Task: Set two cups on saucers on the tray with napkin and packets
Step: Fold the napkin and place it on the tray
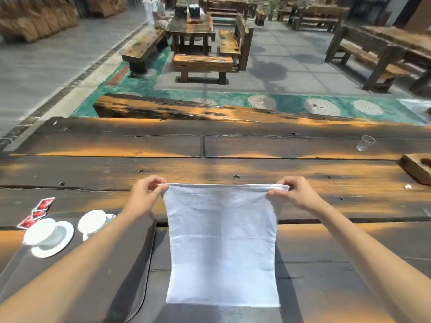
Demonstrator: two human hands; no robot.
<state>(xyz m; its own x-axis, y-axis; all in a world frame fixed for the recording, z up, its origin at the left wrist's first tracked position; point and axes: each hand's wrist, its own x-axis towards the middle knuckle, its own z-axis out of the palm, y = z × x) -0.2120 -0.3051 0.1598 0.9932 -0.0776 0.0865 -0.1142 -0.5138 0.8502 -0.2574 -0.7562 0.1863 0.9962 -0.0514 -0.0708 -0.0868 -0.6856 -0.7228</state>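
I see both cups (42, 230) on saucers (54, 243) on the tray (140, 264) at eight o'clock, packets (37, 212) beside; my left hand (145, 197) and right hand (295, 194) each pinch a napkin (221, 243) corner, not yet placed.

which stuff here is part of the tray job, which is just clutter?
Job: white napkin pinched by left hand and right hand; dark tray; two white cups on saucers; red packets.

Clutter: clear plastic cup, wooden block, small white scrap on the table.

The left forearm (93, 259) hides part of the second saucer (87, 235) and the tray (140, 264).
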